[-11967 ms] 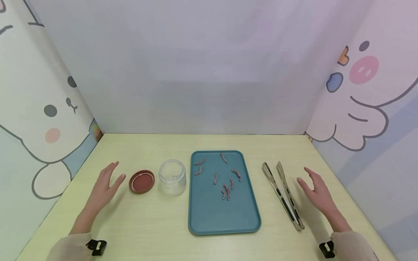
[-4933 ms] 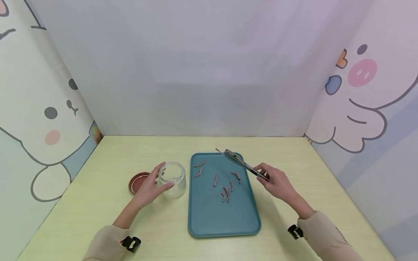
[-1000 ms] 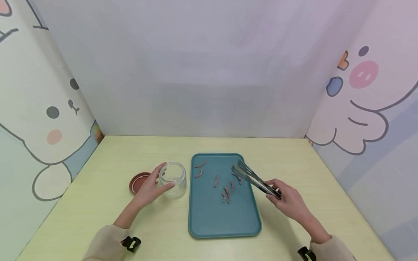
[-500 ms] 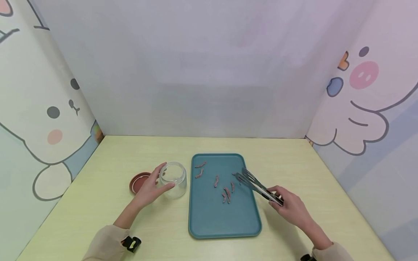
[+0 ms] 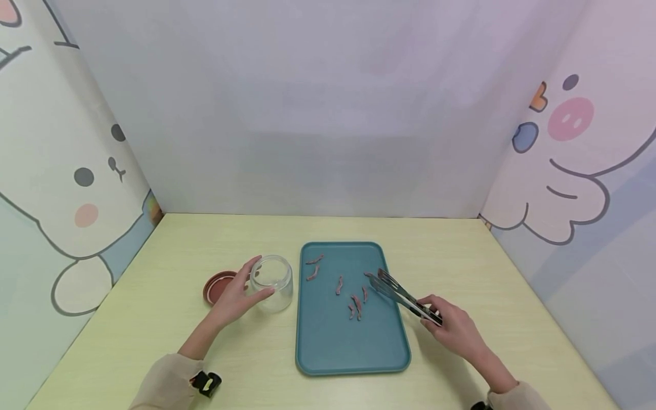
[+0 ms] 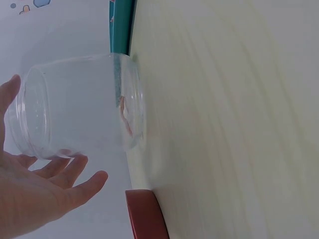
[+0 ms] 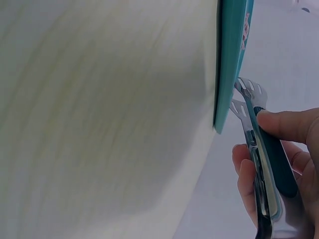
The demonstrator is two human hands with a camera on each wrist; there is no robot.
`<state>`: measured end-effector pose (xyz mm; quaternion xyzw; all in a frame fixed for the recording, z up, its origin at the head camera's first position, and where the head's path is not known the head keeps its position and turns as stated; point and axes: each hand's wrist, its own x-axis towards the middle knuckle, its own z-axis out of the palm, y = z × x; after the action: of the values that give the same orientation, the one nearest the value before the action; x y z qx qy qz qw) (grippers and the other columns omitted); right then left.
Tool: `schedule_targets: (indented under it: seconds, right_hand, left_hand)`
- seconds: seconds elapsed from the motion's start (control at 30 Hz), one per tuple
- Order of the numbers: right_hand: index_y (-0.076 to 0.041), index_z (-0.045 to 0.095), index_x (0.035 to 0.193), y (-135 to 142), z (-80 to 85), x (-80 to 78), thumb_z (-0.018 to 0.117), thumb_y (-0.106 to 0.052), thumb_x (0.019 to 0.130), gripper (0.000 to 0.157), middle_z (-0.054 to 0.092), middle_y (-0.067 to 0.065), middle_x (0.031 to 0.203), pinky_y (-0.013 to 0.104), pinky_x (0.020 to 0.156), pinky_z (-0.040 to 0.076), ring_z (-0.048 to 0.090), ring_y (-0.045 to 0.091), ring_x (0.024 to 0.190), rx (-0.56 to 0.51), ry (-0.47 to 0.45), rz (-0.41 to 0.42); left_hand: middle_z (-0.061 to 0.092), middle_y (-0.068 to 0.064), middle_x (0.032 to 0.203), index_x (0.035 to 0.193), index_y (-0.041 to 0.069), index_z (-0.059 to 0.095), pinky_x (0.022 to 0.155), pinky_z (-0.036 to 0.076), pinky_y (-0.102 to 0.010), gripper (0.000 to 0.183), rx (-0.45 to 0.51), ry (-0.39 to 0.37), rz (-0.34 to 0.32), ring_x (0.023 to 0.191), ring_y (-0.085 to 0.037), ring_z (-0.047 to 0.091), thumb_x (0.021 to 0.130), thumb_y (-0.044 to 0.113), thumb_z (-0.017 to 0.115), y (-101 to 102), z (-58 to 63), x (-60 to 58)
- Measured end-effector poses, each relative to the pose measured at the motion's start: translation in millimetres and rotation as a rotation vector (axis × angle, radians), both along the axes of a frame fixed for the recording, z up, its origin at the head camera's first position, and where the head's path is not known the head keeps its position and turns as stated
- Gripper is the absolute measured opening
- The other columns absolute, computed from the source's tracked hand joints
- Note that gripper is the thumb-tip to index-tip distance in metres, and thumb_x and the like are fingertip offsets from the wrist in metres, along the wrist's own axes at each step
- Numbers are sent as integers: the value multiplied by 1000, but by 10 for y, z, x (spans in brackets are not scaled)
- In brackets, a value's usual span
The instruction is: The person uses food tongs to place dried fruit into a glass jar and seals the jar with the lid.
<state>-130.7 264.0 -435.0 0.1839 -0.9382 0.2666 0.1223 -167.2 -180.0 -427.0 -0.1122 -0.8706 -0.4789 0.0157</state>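
My left hand (image 5: 233,299) holds a clear glass jar (image 5: 279,293), thumb on the near side and fingers round the far side. In the left wrist view a thin pinkish-brown strip (image 6: 124,115) shows through the jar wall near its base. My right hand (image 5: 453,324) grips metal tongs (image 5: 405,299) with dark handles. The tongs' tips are slightly apart over the right side of a blue-green tray (image 5: 353,347), around one strip (image 5: 368,274) that they partly cover. Several other thin meat-like strips (image 5: 356,306) lie scattered on the tray.
Left of the jar, a reddish-brown round lid (image 5: 217,286) lies on the pale wooden table (image 5: 256,359), partly behind my left hand. A plain wall (image 5: 328,142) stands behind the table, with cartoon-printed panels on both sides.
Since the first frame, my hands have taken hold of the jar and tongs, and the strip at the tray's top has been lifted away. Lately the tongs have moved down the tray's right side.
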Motion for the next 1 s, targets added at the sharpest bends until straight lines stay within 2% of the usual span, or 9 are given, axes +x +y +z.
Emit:
schedule_targets:
  seconds: [0.23,0.67,1.0]
  right_hand:
    - [-15,60,96,-23,-5,-6,72,1,67,34,50,-10,67,20,43,33,40,1,52,2,-43,13]
    - [-13,60,93,-29,-22,-21,69,4,68,32,47,-10,64,20,43,34,39,1,50,-7,-56,19]
    - [-11,60,93,-14,-80,-44,69,6,67,32,47,-12,64,19,43,32,38,0,50,-31,-4,40]
  left_hand:
    - [31,-15,136,139,12,24,92,32,-52,80,4,-8,-5,121,-32,31,77,40,66,0,-1,3]
    - [31,-16,136,139,12,23,91,33,-52,80,-11,-7,0,121,-33,32,77,40,66,-7,-10,-2]
    - [31,-15,136,139,13,24,92,32,-51,80,-2,-10,-1,121,-32,31,76,40,66,-7,-13,-3]
